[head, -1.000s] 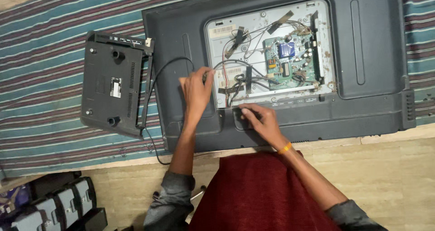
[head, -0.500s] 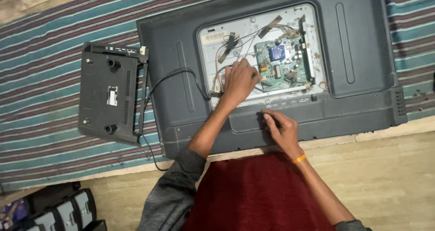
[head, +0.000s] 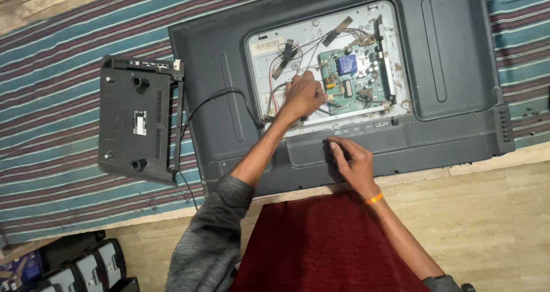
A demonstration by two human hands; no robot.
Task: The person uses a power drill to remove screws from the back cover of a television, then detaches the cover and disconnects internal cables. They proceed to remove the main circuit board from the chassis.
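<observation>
On the floor in front of me a striped blue and maroon rug [head: 69,212] carries a large flat television [head: 458,85], lying face down with its dark grey back toward me. The rear cover [head: 134,120], a smaller black panel, lies already removed on the rug just beside the set's left edge, and a black cable [head: 215,94] loops from near it across the back into the opening. That opening shows a pale metal backplate [head: 312,31] with thin wires [head: 303,54] running over it and a green circuit board [head: 352,77] near its right side. So, as I judge it, the opening-up is done and the work inside is in hand; the board sits in place with its wires attached, and closing the set up again is all still to come. My left hand [head: 303,94] reaches into the opening, fingers curled down onto the wires just left of the board; I cannot tell whether they pinch a wire or a plug or only press on it. My right hand [head: 352,160] rests on the lower grey rim of the television, fingers bent and touching the plastic, holding nothing that I can see. An orange band [head: 374,198] sits on that wrist.
</observation>
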